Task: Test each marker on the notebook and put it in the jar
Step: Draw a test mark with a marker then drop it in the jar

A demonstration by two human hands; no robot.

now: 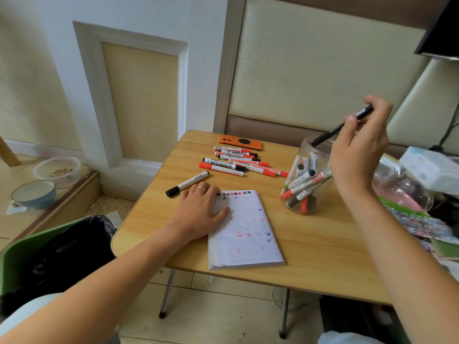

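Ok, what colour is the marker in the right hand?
Black, with a white label band; the marker shows best in the head view, held by the right hand.

Soft even daylight, faint shadows; wide-angle bending at edges.

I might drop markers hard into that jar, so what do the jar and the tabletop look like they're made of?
The jar looks like clear plastic rather than glass: thin see-through wall, ridged threaded neck, soft glare, with the markers inside plainly visible. The tabletop looks like wood-grain laminate over board, smooth and light tan with a printed-looking grain, though solid wood cannot be ruled out.
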